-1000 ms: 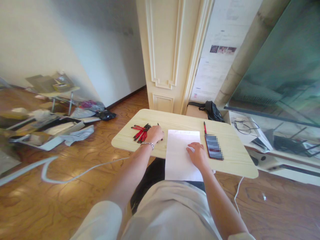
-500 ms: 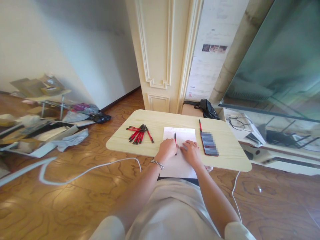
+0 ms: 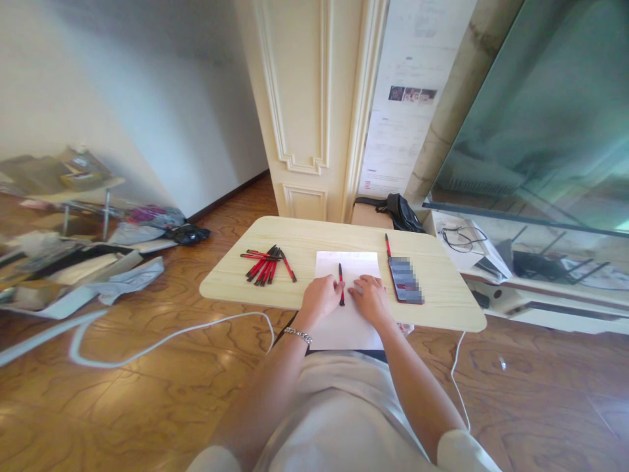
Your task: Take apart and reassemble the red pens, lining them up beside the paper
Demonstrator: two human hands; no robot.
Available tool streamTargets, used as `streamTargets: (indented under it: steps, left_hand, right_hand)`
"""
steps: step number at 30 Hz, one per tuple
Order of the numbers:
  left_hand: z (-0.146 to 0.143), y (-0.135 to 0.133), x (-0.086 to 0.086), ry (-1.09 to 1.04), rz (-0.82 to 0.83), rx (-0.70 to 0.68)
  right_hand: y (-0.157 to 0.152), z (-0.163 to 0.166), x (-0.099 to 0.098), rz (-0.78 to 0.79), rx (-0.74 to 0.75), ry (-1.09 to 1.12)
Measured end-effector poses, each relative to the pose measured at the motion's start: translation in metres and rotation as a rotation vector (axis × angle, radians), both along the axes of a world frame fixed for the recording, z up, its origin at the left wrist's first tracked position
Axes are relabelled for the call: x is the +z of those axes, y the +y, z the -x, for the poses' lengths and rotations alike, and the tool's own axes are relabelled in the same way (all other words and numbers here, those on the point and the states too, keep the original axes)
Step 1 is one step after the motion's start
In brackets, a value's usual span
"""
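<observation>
A red and black pen (image 3: pixel 340 283) lies upright along the white sheet of paper (image 3: pixel 348 262) on the small light wooden table (image 3: pixel 304 233). My left hand (image 3: pixel 322 295) is closed, its fingertips at the pen's near end. My right hand (image 3: pixel 368 296) rests on the paper just right of the pen, with loosely bent fingers and nothing visible in it. A pile of several red and black pens (image 3: pixel 265 262) lies on the table to the left of my left hand.
A phone (image 3: pixel 405 280) lies right of the paper, with a single red pen (image 3: pixel 387 244) beyond it. A white cable (image 3: pixel 162 337) runs over the wooden floor. Clutter (image 3: pixel 73 262) sits far left, a black bag (image 3: pixel 400 211) behind the table, a low shelf (image 3: pixel 515 275) right.
My left hand left the pen pile and carried one pen onto the paper. My right hand slid left to meet it. The view shifted slightly.
</observation>
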State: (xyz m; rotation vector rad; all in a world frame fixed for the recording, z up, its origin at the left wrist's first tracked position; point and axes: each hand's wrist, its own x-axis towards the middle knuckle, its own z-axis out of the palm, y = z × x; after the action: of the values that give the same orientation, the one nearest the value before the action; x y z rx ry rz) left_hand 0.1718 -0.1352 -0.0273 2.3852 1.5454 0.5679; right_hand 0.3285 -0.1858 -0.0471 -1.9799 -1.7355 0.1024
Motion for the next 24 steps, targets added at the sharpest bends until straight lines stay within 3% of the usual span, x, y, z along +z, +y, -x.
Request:
streamTargets:
  steps: [6, 12, 17, 24]
  left_hand:
    - [0.018, -0.007, -0.013, -0.253, -0.067, 0.022]
    - [0.021, -0.013, -0.016, -0.349, -0.100, 0.033]
    - [0.022, -0.015, -0.012, -0.337, -0.065, 0.035]
    - [0.021, -0.016, -0.008, -0.300, -0.025, 0.057]
  right_hand:
    - [0.003, -0.005, -0.003, -0.058, 0.011, 0.087]
    - [-0.002, -0.011, 0.002, -0.197, 0.016, 0.195]
    - [0.003, -0.007, 0.014, -0.032, -0.004, 0.169]
    - [0.043, 0.018, 0.029, 0.244, -0.054, 0.057]
